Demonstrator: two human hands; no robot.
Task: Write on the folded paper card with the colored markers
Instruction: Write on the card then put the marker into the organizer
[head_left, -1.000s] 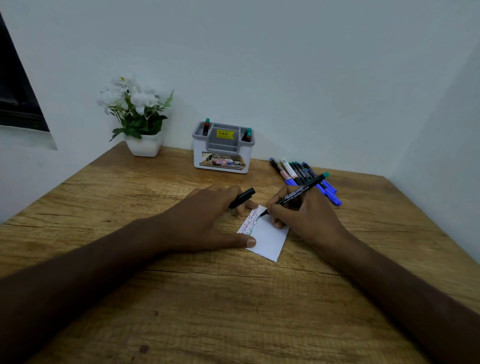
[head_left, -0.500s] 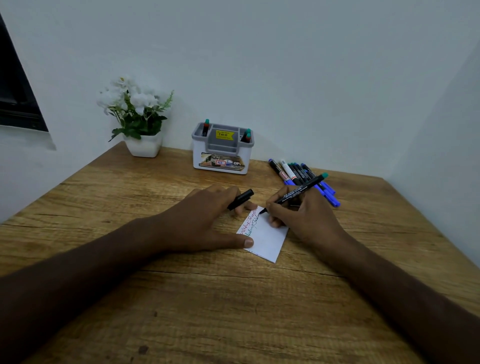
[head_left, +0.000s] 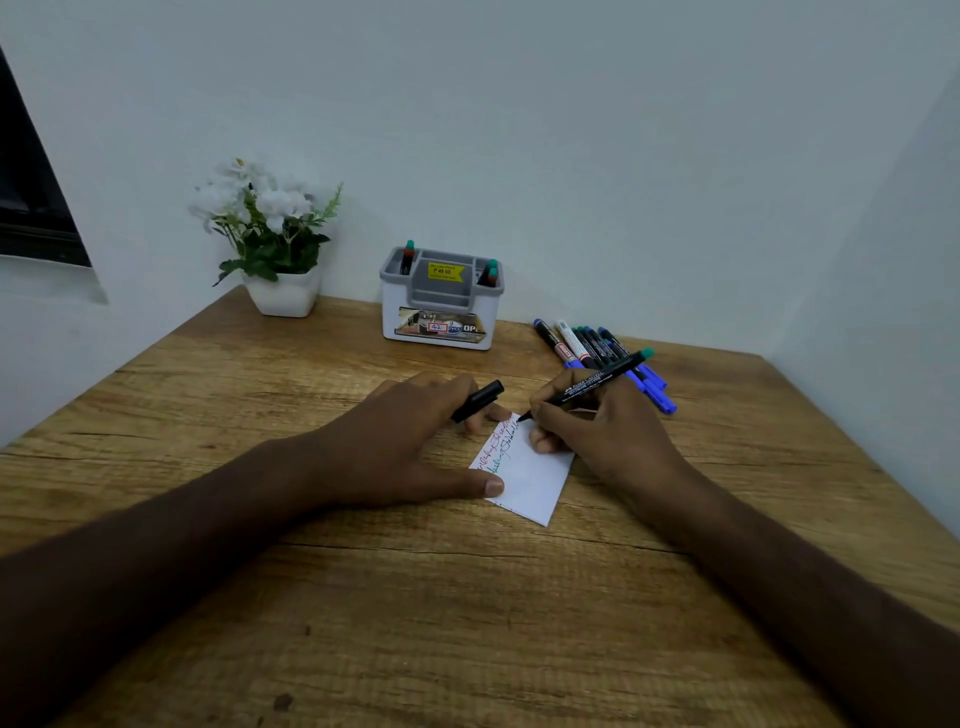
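Surface (head_left: 415, 623): wooden, filling the near part of the view, both forearms lying across it and running out of frame at the bottom corners.
Card (head_left: 530, 480): white folded paper lying flat between the two hands, with a red and a green scribbled line along its left edge; the words are too small to read.
Left hand (head_left: 410, 447): lying palm down, its thumb pressing the card's near left corner, its fingers curling round a black marker cap (head_left: 478, 400) that is sticking out toward the right; the fingertips are hiding under the cap.
Right hand (head_left: 597, 431): gripping a black marker (head_left: 587, 384) with a green end, its tip touching the card's far corner; its lower fingers are covering the card's right edge.
Loose markers (head_left: 608, 358): lying in a bunch behind the right hand, which is partly hiding them; blue caps are showing.
Organizer (head_left: 441, 306): grey and white box standing near the wall, marker ends poking out of it; its labels are hard to read.
Flower pot (head_left: 283, 296): white, holding white flowers, standing left of the organizer.
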